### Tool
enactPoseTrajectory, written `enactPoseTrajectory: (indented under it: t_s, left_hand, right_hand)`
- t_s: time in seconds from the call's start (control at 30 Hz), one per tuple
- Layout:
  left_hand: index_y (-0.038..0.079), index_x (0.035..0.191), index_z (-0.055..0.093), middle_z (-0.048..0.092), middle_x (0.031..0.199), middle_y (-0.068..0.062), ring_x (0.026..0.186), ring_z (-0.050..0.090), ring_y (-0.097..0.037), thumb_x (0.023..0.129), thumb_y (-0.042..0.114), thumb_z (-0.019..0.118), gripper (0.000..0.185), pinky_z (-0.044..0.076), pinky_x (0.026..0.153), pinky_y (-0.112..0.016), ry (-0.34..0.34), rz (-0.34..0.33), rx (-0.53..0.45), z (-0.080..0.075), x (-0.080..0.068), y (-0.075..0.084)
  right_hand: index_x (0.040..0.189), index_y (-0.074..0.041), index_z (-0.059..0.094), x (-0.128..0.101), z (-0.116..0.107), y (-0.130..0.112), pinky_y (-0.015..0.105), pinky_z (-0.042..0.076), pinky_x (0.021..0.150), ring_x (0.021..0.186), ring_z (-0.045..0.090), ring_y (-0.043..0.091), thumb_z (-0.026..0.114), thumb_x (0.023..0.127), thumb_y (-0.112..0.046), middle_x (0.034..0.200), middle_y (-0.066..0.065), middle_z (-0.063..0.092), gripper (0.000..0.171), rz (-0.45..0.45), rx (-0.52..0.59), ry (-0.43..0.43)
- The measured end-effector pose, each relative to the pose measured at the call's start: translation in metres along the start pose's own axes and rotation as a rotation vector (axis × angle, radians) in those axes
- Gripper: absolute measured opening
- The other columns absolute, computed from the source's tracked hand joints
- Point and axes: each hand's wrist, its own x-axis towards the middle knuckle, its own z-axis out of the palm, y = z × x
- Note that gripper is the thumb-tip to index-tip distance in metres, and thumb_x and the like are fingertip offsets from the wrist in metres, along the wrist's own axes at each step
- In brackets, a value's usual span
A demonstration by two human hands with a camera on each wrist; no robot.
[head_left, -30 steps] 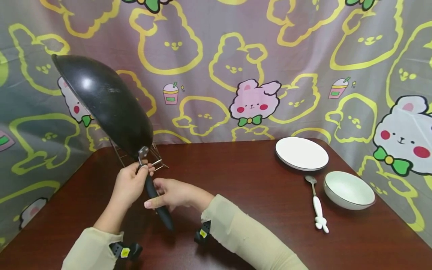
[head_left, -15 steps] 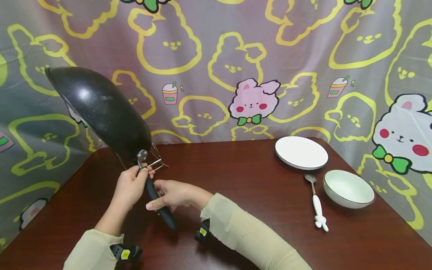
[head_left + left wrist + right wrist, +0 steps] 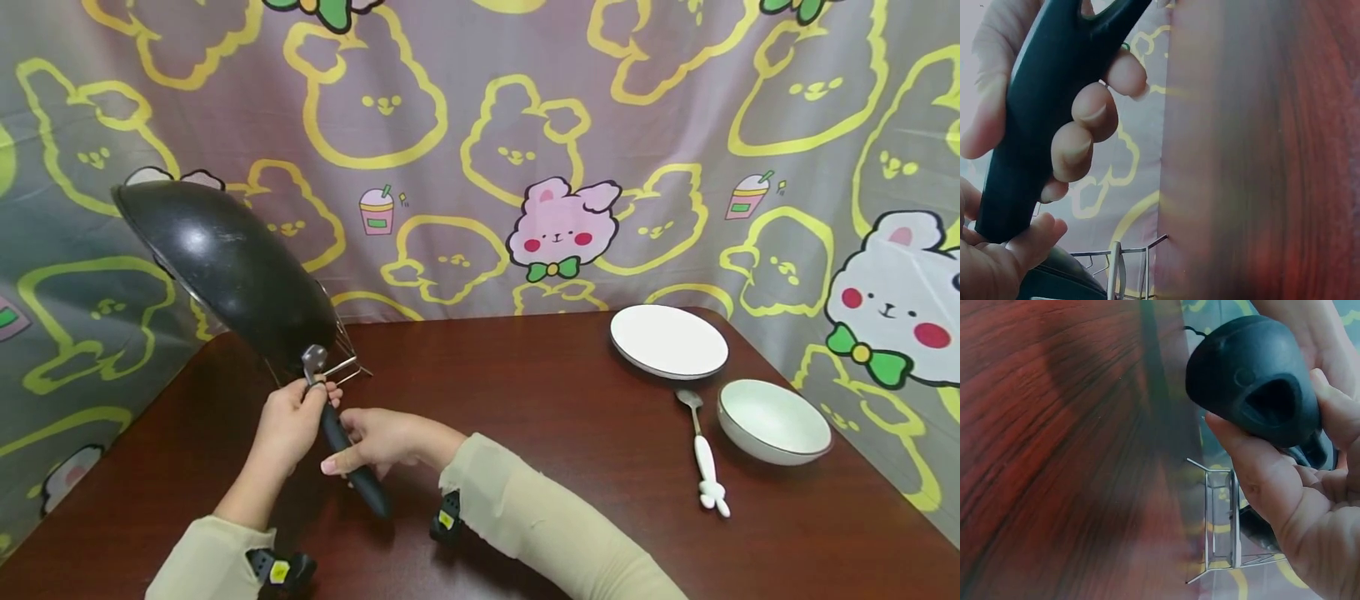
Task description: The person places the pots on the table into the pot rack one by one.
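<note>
The black wok (image 3: 228,262) tilts above the wire rack (image 3: 341,360) at the surface's (image 3: 540,417) far left corner (underside toward the camera), its handle (image 3: 348,458) clamped by the left hand's (image 3: 288,421) and right hand's (image 3: 378,440) curled fingers.

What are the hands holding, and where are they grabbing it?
Both the left hand and right hand grip the black wok by its long handle.

- Wok (image 3: 225,258): black, black handle (image 3: 352,467).
- Table (image 3: 525,433): dark red-brown woodgrain.
- Plate (image 3: 667,340), bowl (image 3: 772,419): white.
- Backdrop (image 3: 480,125): grey, yellow bunny outlines.
</note>
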Motion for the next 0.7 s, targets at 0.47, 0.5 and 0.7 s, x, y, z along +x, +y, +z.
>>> enactPoseTrajectory:
  t_s: [0.47, 0.5, 0.7]
  left_hand:
    - [-0.012, 0.113, 0.057, 0.064, 0.106, -0.027, 0.102, 0.062, -0.033, 0.097, 0.015, 0.035, 0.039, 0.049, 0.078, -0.015, 0.010, -0.017, 0.043, 0.003, 0.005, -0.012]
    - [-0.012, 0.112, 0.057, 0.064, 0.106, -0.027, 0.102, 0.062, -0.033, 0.097, 0.015, 0.034, 0.039, 0.048, 0.078, -0.013, 0.010, -0.015, 0.046, 0.004, 0.006, -0.013]
    - [-0.013, 0.111, 0.057, 0.064, 0.105, -0.028, 0.099, 0.063, -0.033, 0.097, 0.013, 0.034, 0.038, 0.039, 0.068, -0.002, 0.014, 0.002, 0.052, 0.005, 0.010, -0.017]
  right_hand:
    - [0.094, -0.005, 0.046, 0.012, 0.002, 0.010, 0.028, 0.049, 0.046, 0.060, 0.055, 0.015, 0.064, 0.085, -0.004, 0.073, 0.005, 0.058, 0.020, -0.003, 0.036, 0.017]
    - [0.094, -0.005, 0.046, 0.013, 0.002, 0.010, 0.028, 0.048, 0.046, 0.060, 0.055, 0.015, 0.064, 0.085, -0.004, 0.073, 0.004, 0.057, 0.020, -0.004, 0.038, 0.022]
    - [0.093, -0.006, 0.046, 0.020, 0.003, 0.017, 0.029, 0.049, 0.047, 0.058, 0.057, 0.016, 0.064, 0.085, -0.005, 0.073, 0.004, 0.057, 0.019, -0.017, 0.057, 0.044]
